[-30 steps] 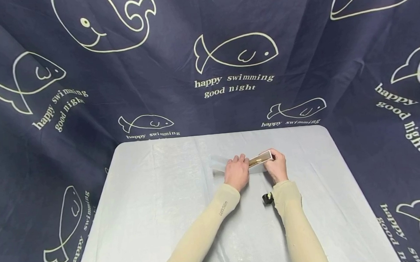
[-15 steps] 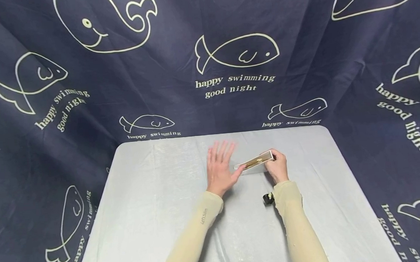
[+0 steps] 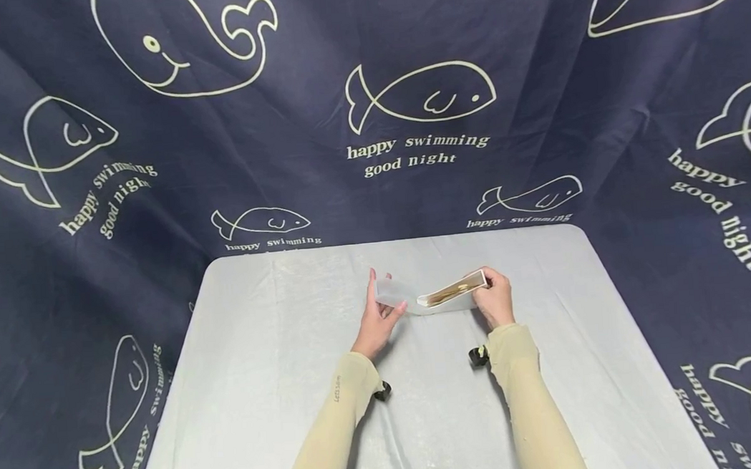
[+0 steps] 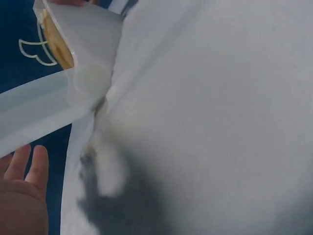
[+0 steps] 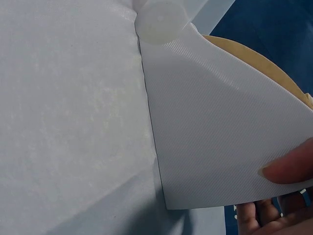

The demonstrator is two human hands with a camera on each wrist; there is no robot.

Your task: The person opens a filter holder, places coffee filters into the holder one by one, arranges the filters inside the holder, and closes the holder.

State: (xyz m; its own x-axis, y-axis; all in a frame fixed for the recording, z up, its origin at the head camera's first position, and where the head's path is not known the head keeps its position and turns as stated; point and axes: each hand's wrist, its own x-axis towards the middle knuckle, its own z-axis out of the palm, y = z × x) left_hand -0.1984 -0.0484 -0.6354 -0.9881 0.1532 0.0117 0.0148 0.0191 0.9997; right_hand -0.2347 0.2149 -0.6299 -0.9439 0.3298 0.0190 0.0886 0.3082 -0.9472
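Note:
A flat white ribbed coffee filter holder [image 5: 220, 122] stands on its edge on the table, tapering toward a round pivot at its left end. Brown paper filters [image 5: 264, 63] show inside it. My right hand [image 3: 494, 300] grips its wide right end, thumb on the near face and fingers behind. A translucent lid [image 4: 34, 112] swings out to the left from the pivot. My left hand [image 3: 378, 317] is at the lid's left end, fingers straight and spread around it. In the left wrist view several fingertips are by the lid's edge; the thumb is out of that view.
A pale cloth covers the table [image 3: 280, 369], with folds running through it. Dark blue curtains [image 3: 321, 195] printed with fish and lettering hang behind and at both sides. Small black wrist cameras [image 3: 478, 357] sit under the sleeves.
My left hand has moved left off the holder, spread flat, then turned at the lid's end. The lid now shows open leftward. My right hand has kept its grip in place.

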